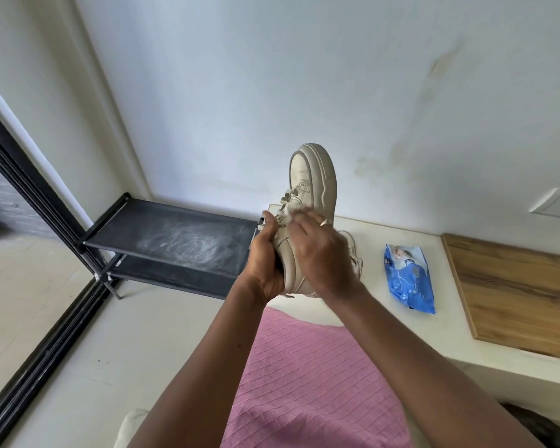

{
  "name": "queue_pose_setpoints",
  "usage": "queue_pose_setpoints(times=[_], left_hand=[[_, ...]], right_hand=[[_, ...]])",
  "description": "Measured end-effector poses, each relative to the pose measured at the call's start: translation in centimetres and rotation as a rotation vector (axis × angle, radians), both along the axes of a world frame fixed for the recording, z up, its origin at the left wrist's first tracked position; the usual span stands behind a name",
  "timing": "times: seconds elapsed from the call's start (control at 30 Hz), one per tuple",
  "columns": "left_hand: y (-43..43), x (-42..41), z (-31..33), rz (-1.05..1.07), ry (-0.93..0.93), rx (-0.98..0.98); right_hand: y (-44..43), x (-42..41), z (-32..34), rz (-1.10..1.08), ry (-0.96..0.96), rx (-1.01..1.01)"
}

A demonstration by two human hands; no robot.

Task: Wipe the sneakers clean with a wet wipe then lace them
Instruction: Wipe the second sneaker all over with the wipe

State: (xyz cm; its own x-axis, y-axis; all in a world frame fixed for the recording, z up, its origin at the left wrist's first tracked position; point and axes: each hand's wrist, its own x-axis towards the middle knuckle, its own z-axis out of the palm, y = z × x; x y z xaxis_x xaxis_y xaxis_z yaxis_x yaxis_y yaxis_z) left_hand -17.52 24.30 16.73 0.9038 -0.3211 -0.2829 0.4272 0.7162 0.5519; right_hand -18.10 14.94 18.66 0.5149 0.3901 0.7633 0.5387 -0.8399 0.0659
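A cream sneaker point(314, 182) is held up in front of me, toe pointing up and away. My left hand point(265, 260) grips it around the heel and the laces. My right hand point(324, 253) lies over the sneaker's side and presses a white wet wipe point(296, 213) against it near the laces; only a small part of the wipe shows past the fingers. A second cream sneaker point(354, 253) stands on the white ledge point(401, 305) behind my right hand, mostly hidden. A blue pack of wet wipes point(408, 276) lies on the ledge to the right.
A black two-tier shoe rack point(175, 237) stands on the floor at the left, against the wall. A wooden board point(514, 292) covers the ledge at the right. My pink garment point(304, 383) fills the lower middle. A black door frame point(29, 176) runs along the left.
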Motion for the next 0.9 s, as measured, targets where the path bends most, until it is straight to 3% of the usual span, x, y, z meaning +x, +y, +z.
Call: queue_pose_setpoints(times=[0.2, 0.43, 0.57, 0.73, 0.9], left_hand=[[0.8, 0.3, -0.3, -0.009, -0.003, 0.047], [-0.3, -0.5, -0.1, -0.004, -0.033, 0.03], [0.2, -0.3, -0.4, 0.005, -0.028, 0.054], [0.7, -0.3, -1.1, -0.01, 0.002, 0.164], [0.0, -0.7, -0.7, -0.024, -0.04, 0.205]], right_hand=[[0.1, -2.5, -2.3, 0.208, -0.024, -0.107], [-0.9, 1.7, 0.4, -0.048, -0.004, 0.029], [0.4, -0.6, -1.9, 0.002, 0.036, 0.105], [-0.3, -3.5, -4.2, 0.125, 0.041, -0.041], [-1.7, 0.2, -2.0, -0.031, -0.005, -0.106]])
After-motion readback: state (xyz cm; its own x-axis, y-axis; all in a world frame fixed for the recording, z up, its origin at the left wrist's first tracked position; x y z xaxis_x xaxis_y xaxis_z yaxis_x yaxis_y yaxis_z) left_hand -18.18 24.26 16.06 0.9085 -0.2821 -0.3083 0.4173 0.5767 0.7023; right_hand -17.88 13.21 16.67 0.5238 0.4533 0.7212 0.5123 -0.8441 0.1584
